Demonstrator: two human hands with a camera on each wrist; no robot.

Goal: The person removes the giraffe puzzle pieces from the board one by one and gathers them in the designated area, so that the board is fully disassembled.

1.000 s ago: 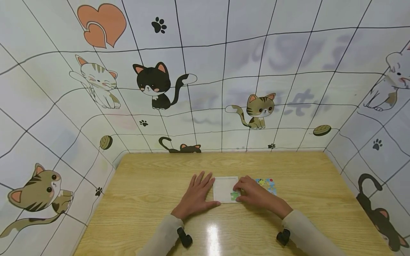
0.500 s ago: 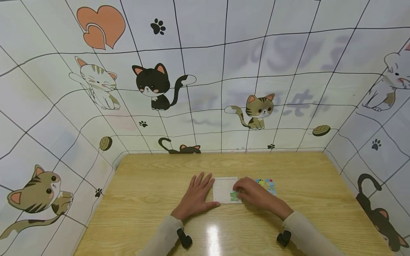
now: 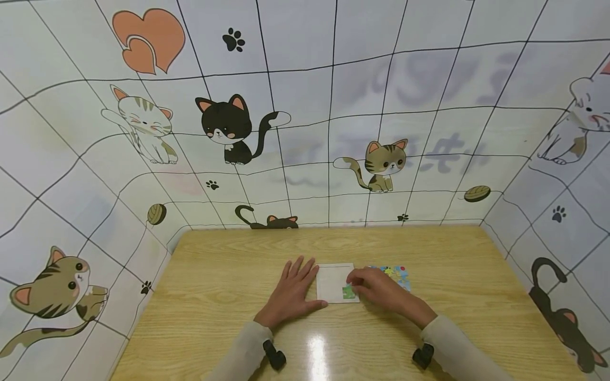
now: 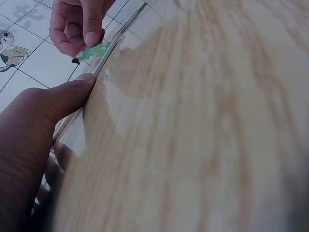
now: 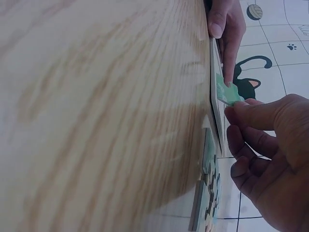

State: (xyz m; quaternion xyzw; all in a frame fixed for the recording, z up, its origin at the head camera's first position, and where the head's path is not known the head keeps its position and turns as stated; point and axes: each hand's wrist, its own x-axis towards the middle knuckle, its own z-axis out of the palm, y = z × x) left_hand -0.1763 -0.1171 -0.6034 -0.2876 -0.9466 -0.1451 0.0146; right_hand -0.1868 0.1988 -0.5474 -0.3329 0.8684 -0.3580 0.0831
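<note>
A green jigsaw piece (image 3: 349, 292) is at the lower right corner of a white puzzle tray (image 3: 330, 280). My right hand (image 3: 376, 288) pinches it between thumb and fingertips. In the right wrist view the piece (image 5: 228, 92) is tilted, one edge down at the tray and the other raised. My left hand (image 3: 293, 288) lies with spread, straight fingers at the tray's left side. Its thumb (image 4: 72, 94) touches the tray's near edge. Part of the tray's right side is hidden behind my right hand.
Several blue and yellow jigsaw pieces (image 3: 397, 275) lie to the right of the tray, partly covered by my right hand. The wooden table (image 3: 229, 317) meets a cat-printed wall covering (image 3: 305, 132) at the back and sides.
The green piece has turned slightly and its edges now run more in line with the tray's corner. My right hand has shifted a little; my left hand keeps its place.
</note>
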